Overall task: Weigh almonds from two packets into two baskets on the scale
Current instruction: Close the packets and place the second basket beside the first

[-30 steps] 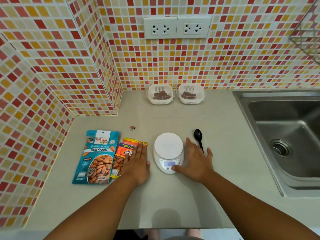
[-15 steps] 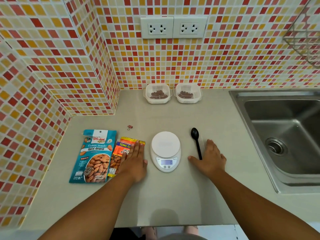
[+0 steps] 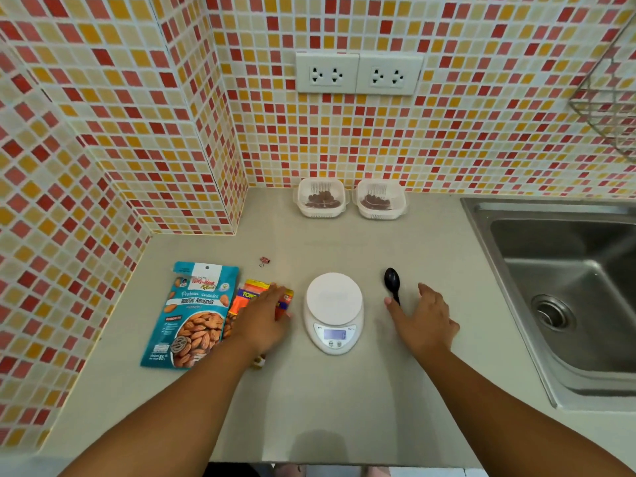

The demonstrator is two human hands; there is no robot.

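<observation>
Backdrop: mosaic wall (image 3: 447, 139) of red, orange and cream tiles, double socket (image 3: 358, 74) high at 12 o'clock; beige counter (image 3: 327, 401) below.
Head view, scale: white scale (image 3: 333, 311) at frame centre, platform bare, display lit; digits too small to read.
Baskets: left basket (image 3: 320, 197) and right basket (image 3: 379, 199) side by side at 12 o'clock from the scale, against the wall, well apart from it. Each holds a dark heap, likely almonds, so the weighing looks done and they are parked clear.
Packets: blue packet (image 3: 194, 316) flat at 9 o'clock; orange packet (image 3: 249, 297) between it and the scale, partly under the hand.
Left hand: left hand (image 3: 266, 320) lies flat on the orange packet, fingers straight, no grip; probably pinning or about to gather it.
Right hand: right hand (image 3: 425, 320) at 3 o'clock, fingers relaxed and spread on the counter, thumb touching the spoon handle, grasping nothing.
Spoon: black spoon (image 3: 392, 282) bowl up at 2 o'clock, within easy reach for scooping.
Extras: small binder clip (image 3: 264, 260) at 11 o'clock, likely a packet closure; steel sink (image 3: 564, 297) far at 3 o'clock.
</observation>
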